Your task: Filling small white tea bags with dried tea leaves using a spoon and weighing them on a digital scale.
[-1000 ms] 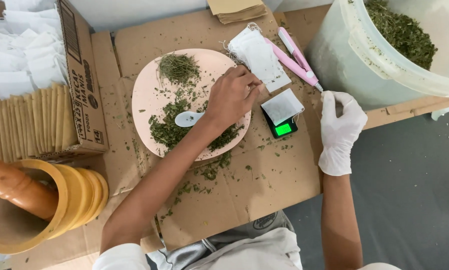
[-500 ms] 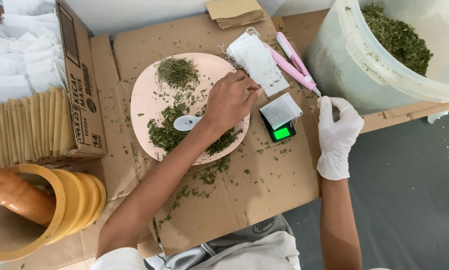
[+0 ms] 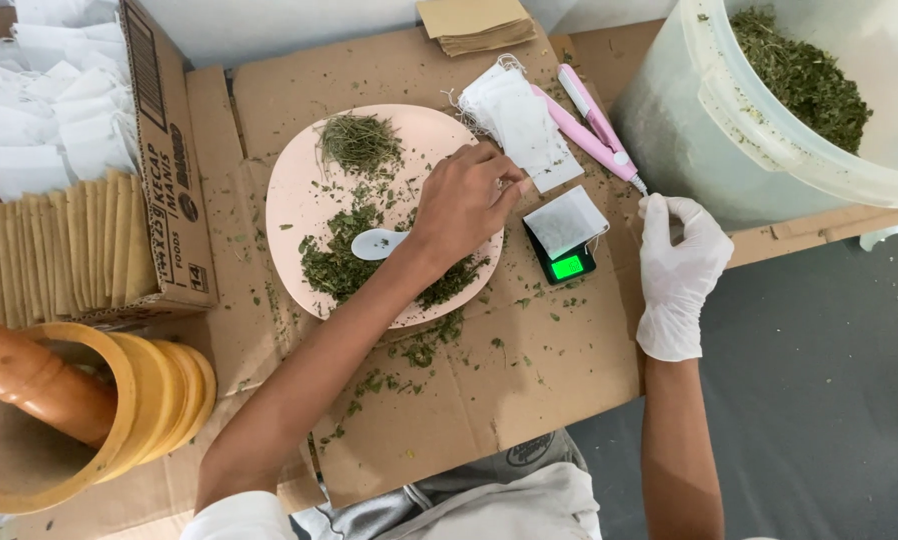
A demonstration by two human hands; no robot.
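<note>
Mid-weighing: left hand [image 3: 466,203] clamped on white spoon [image 3: 379,243] over pink plate [image 3: 294,190] of dried herbs, gloved right hand [image 3: 677,262] loosely curled, empty, beside pocket scale [image 3: 567,262]; next likely spooning herbs carefully into tea bag [image 3: 564,220].

Plate [image 3: 299,190] centre on cardboard [image 3: 529,390], box [image 3: 159,150] left — scale [image 3: 567,265] right, bucket [image 3: 769,130] far right.
</note>
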